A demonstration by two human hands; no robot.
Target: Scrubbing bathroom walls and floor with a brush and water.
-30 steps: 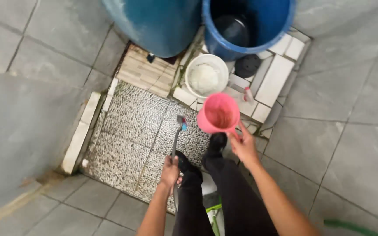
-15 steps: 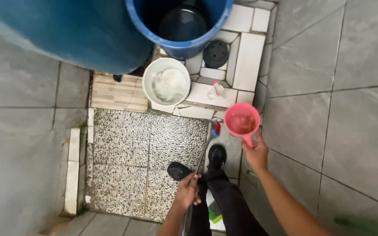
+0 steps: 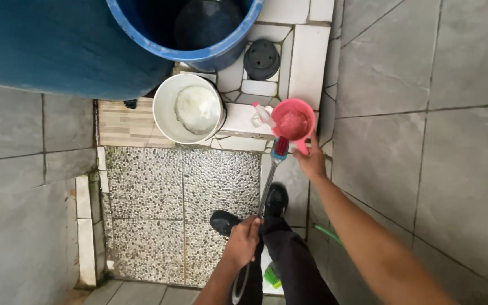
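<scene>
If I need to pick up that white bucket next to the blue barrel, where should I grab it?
Take the white bucket by its rim, coming straight down from above. It stands upright with its mouth open, and no handle shows. The near rim, on the pebble-floor side, looks freest; the blue barrel crowds the far side. Both hands are full now.

The right hand (image 3: 312,162) holds a pink plastic scoop (image 3: 292,122) by its handle, above the white-tiled ledge (image 3: 307,56). The left hand (image 3: 243,241) grips a long-handled brush (image 3: 268,181). A white plastic bucket (image 3: 165,107) stands near the blue barrel (image 3: 142,28).
</scene>
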